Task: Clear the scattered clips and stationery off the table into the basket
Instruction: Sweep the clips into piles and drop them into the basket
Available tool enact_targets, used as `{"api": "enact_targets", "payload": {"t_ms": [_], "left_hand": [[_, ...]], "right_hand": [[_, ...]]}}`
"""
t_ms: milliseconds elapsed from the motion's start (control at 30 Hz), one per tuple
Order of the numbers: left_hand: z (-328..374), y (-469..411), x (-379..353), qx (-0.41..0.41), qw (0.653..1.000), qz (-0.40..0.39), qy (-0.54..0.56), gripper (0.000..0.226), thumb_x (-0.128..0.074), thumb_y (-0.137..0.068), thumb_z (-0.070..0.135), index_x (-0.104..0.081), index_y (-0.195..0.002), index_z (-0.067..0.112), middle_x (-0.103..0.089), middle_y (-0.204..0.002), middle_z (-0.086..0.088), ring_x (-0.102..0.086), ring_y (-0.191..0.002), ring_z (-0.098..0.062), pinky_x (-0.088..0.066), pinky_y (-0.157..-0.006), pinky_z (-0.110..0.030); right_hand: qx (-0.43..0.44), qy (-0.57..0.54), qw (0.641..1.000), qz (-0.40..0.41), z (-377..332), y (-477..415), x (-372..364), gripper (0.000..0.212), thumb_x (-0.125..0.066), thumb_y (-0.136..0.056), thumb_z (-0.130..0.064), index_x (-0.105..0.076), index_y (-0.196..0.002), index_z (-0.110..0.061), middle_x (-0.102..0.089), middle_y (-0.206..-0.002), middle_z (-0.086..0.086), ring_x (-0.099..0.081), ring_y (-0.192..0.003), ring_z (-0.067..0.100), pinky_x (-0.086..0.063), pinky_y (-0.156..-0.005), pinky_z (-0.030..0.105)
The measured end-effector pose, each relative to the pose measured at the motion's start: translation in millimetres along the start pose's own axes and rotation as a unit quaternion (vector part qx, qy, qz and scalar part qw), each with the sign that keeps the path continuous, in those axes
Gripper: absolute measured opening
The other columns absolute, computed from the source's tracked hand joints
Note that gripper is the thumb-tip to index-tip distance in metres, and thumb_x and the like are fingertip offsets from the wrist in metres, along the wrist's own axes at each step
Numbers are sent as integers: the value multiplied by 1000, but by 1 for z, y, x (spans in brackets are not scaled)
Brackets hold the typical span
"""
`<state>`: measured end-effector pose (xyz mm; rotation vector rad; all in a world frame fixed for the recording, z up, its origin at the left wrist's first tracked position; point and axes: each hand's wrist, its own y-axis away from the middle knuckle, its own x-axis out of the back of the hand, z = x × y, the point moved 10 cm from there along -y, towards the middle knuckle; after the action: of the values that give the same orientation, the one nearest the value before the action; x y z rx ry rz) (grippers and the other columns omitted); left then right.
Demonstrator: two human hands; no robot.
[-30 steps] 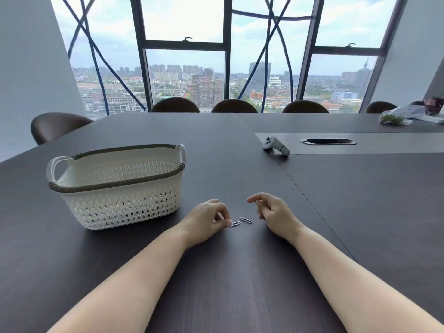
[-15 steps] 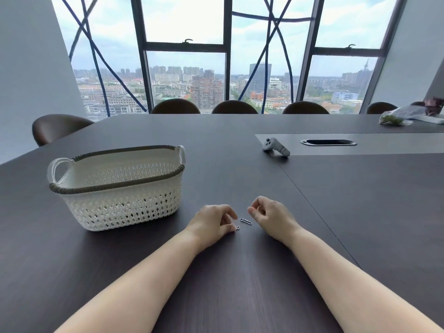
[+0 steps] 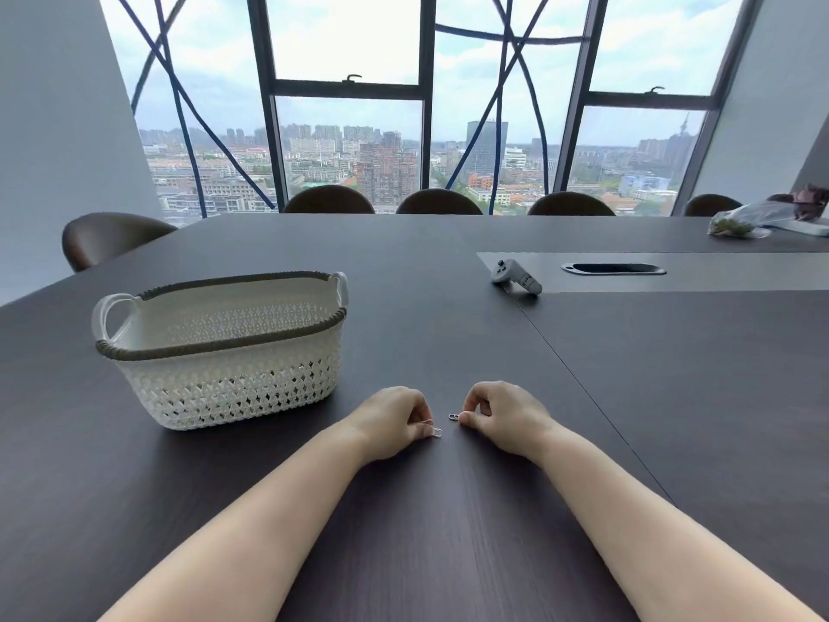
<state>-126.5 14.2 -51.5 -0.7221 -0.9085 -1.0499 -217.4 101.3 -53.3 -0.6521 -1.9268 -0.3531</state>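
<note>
Two small silver paper clips lie on the dark table in front of me. My left hand (image 3: 394, 419) pinches the left paper clip (image 3: 436, 433) between thumb and fingertips, the clip still touching the table. My right hand (image 3: 502, 415) pinches the right paper clip (image 3: 453, 416) by its right end, its free end poking out to the left. The white lattice basket (image 3: 224, 379) with a dark woven rim stands to the left, a hand's width from my left hand. What lies inside it is hidden.
A grey hand controller (image 3: 516, 277) lies at the back beside a cable slot (image 3: 613, 268) in a grey table inlay. A plastic bag (image 3: 744, 222) sits at the far right. Brown chairs (image 3: 112, 237) line the far edge under the windows.
Both hands closed in on the two clips: the right hand curled down and took the right clip's end, and the left hand's fingers tightened onto the left clip.
</note>
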Motion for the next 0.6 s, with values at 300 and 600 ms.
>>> {"api": "enact_targets", "payload": {"t_ms": [300, 600], "left_hand": [[5, 4, 7, -58, 998, -1, 23, 11, -62, -87, 22, -62, -90, 12, -55, -78, 7, -46, -71, -9, -34, -59, -5], [-2, 4, 11, -44, 996, 32, 76, 16, -63, -87, 24, -69, -94, 11, -61, -81, 3, -52, -76, -11, -35, -62, -6]], "right_hand": [[2, 25, 1000, -5, -2, 0, -2, 18, -54, -90, -35, -57, -101, -21, -47, -82, -11, -47, -86, 13, -42, -75, 30], [-25, 49, 998, -36, -2, 5, -7, 17, -46, -94, -32, -52, -102, -18, -59, -107, 0, -55, -102, 22, -42, -79, 32]]}}
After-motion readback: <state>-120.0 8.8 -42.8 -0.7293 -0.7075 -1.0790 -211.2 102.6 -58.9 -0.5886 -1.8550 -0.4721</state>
